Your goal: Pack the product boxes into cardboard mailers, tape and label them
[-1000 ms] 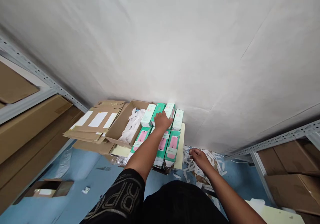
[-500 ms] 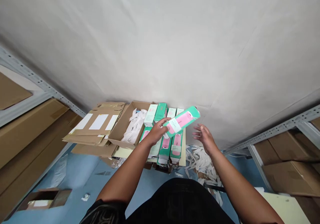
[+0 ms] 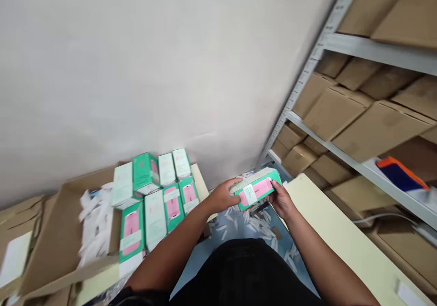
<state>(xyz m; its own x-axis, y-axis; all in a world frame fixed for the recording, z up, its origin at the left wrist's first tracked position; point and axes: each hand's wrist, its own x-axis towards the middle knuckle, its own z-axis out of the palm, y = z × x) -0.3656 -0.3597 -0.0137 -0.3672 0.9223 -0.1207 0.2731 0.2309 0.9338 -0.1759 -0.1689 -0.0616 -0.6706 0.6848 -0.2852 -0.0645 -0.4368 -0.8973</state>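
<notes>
A green and pink carton (image 3: 257, 188) with a white label band is held in front of my body, tilted up to the right. My left hand (image 3: 223, 196) grips its left end, thumb on the front. At the right end, my right hand (image 3: 280, 198) closes on it with the thumb near the upper corner. Similar cartons (image 3: 172, 202) stand in rows to the left, some with a green and pink side up, others pale. Beside them is an open cardboard box (image 3: 51, 247) with white paper strips (image 3: 97, 224) inside.
A pale yellow tabletop (image 3: 327, 224) runs along my right. Behind it, metal shelving (image 3: 303, 124) carries brown cardboard boxes (image 3: 382, 124). White paper scraps (image 3: 257, 226) litter the blue floor below the carton. A plain wall (image 3: 153, 60) rises ahead.
My view has swung to the right, bringing the shelving and yellow tabletop further in. The right hand, apart and open before, now grips the carton too. The carton's pale side has turned into view.
</notes>
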